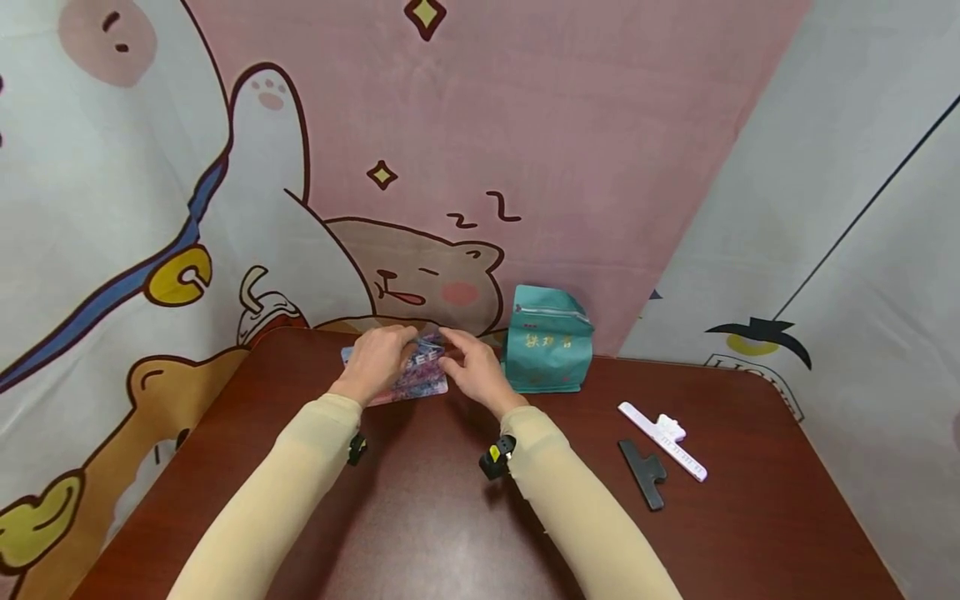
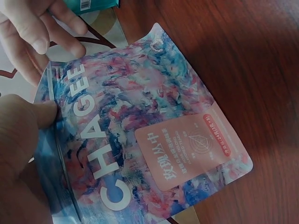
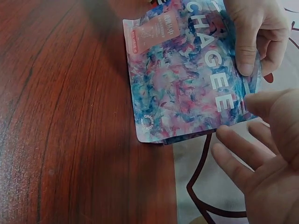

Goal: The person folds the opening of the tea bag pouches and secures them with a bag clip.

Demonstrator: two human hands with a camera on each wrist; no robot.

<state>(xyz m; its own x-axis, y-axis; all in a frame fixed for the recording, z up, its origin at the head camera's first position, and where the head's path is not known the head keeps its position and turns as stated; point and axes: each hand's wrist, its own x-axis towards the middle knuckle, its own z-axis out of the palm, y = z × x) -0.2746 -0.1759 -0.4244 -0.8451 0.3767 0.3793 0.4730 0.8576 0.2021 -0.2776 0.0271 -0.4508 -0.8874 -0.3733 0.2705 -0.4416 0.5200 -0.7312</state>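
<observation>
A blue-and-pink CHAGEE pouch (image 2: 112, 93) with a zip strip along its top stands tilted at the back of the table. My left hand (image 1: 377, 358) pinches its top edge, thumb on the front; in the right wrist view that thumb (image 3: 245, 56) lies just above the lettering. At the other top corner is my right hand (image 1: 477, 367), its fingers loosely spread and its thumb tip overlapping the pouch's edge in the right wrist view. Just right of it stands a teal pouch (image 1: 551, 346) with gold characters.
A white bag clip (image 1: 663, 440) and a black bag clip (image 1: 642, 475) lie on the right side of the brown table (image 1: 435, 517). Behind the table hangs a cloth (image 1: 585, 150) printed with cartoon animals.
</observation>
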